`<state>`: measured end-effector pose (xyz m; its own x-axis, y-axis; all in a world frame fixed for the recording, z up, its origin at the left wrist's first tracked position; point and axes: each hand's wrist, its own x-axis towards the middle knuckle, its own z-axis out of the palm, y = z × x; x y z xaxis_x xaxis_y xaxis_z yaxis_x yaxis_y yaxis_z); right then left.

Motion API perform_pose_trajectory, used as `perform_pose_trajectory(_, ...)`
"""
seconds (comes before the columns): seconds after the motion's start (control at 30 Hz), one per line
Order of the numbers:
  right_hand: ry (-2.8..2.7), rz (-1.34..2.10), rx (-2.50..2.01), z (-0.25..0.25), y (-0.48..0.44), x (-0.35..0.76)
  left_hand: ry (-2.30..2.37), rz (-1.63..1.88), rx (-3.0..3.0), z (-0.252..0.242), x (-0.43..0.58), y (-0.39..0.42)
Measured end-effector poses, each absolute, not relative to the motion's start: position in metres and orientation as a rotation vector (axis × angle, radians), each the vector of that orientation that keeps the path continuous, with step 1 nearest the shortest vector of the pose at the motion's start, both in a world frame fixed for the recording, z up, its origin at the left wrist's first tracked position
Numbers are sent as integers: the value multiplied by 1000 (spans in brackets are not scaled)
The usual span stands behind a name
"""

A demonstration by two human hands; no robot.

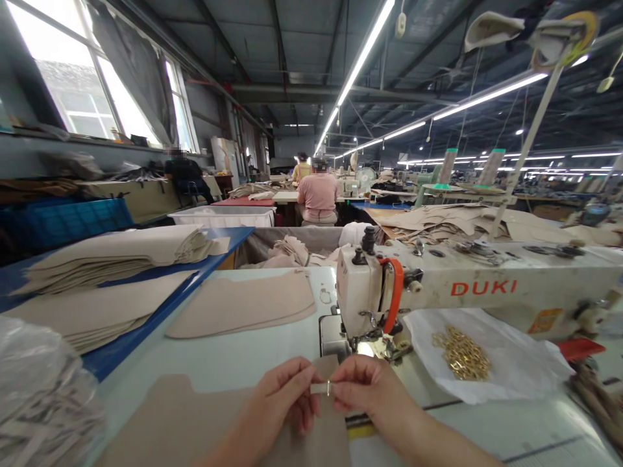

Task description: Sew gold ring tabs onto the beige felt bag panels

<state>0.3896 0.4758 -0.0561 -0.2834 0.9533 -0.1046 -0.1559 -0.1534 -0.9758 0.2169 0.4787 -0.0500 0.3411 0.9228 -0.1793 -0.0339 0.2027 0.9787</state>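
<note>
My left hand [282, 399] and my right hand [372, 389] meet low in the middle of the view, both pinched on a small beige strap tab with a gold metal ring [322, 388]. Under them lies a flat beige fabric piece [180, 421] on the pale sewing table [243, 357]. Just behind my hands stands the needle end of a white DUKI sewing machine [370, 292]. Right of the needle, a heap of gold rings [461, 353] rests on a white plastic bag [511, 363].
Another curved beige piece [243, 305] lies on the table further back. Stacks of beige cut pieces [117, 259] sit on a blue side table at left. A crumpled plastic bag [39, 389] fills the lower left. A person in a pink shirt [318, 194] sits ahead, back turned.
</note>
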Motion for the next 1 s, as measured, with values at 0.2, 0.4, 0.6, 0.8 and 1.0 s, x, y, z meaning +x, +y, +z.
perform_pose_trajectory(0.2, -1086, 1623, -968, -57, 471, 385, 983, 785, 987, -54, 218, 480)
perform_pose_trajectory(0.4, -1139, 1660, -946, -64, 471, 384, 1006, 700, 1062, -52, 217, 480)
perform_pose_trajectory(0.6, -1386, 1439, -954, -52, 459, 384, 1119, 756, 1420, -54, 214, 478)
perform_pose_trajectory(0.8, -1677, 1058, -1102, -48, 455, 386, 1264, 785, 1608, -56, 213, 474)
perform_pose_trajectory(1.0, -1698, 928, -1019, -57, 460, 391, 1144, 858, 1319, -48, 218, 477)
